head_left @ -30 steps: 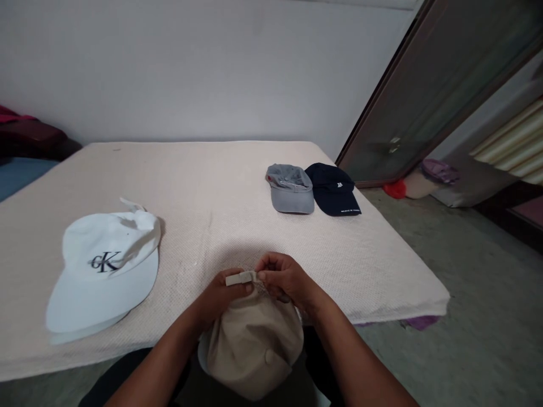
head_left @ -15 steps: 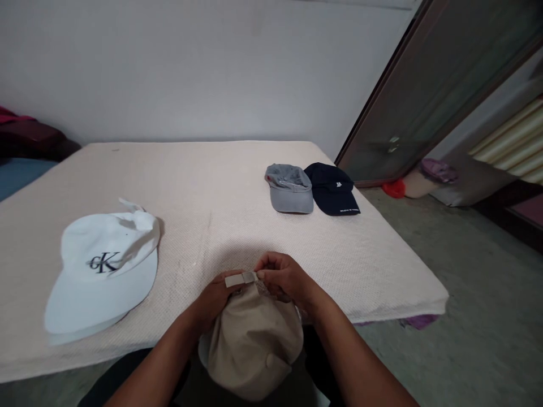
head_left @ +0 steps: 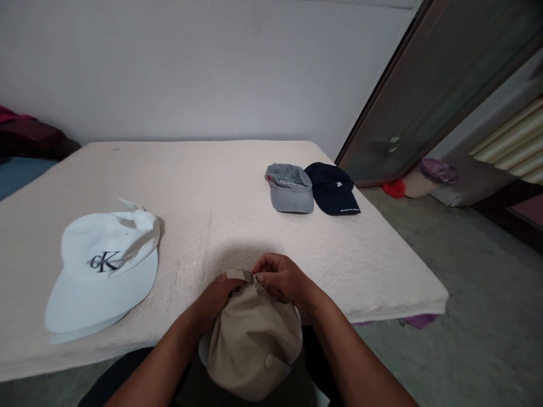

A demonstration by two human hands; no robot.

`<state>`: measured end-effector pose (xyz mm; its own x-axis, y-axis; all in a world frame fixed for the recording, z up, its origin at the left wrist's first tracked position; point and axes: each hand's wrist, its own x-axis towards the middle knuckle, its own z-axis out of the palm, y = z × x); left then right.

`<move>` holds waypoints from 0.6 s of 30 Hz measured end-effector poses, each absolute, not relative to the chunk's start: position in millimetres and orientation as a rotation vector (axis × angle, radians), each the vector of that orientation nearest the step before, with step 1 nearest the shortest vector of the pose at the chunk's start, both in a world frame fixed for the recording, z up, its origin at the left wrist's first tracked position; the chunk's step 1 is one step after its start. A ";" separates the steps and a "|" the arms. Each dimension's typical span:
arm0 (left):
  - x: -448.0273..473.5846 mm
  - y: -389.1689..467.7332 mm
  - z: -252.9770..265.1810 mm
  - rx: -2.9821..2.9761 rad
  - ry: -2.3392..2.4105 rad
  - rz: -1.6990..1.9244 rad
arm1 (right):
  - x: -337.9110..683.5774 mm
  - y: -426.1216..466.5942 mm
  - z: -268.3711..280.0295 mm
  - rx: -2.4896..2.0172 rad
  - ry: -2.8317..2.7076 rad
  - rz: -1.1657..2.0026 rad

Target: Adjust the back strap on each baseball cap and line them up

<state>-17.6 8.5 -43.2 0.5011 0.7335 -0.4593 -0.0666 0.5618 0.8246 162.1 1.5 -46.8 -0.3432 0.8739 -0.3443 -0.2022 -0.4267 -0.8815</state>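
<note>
A beige cap hangs at the near edge of the bed, crown toward me, with its back strap and buckle uppermost. My left hand is closed on the strap side of the cap, its fingers partly hidden behind the fabric. My right hand pinches the strap close to the buckle, thumb and forefinger together. A white cap with black letters lies to the left on the bed. Further back on the right, a grey cap rests against a navy cap.
The bed has a cream textured cover and stands against a pale wall. At the right are a dark glass-panelled door and the grey floor. A red and purple bundle is near the door.
The strap and buckle at the back of the beige cap have tilted slightly between my fingers. Both hands stay on it; the other caps have not moved.
</note>
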 end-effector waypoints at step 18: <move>-26.3 11.2 -37.7 1.265 0.913 0.487 | 171.7 -2.8 -44.4 -1.050 -0.908 1.994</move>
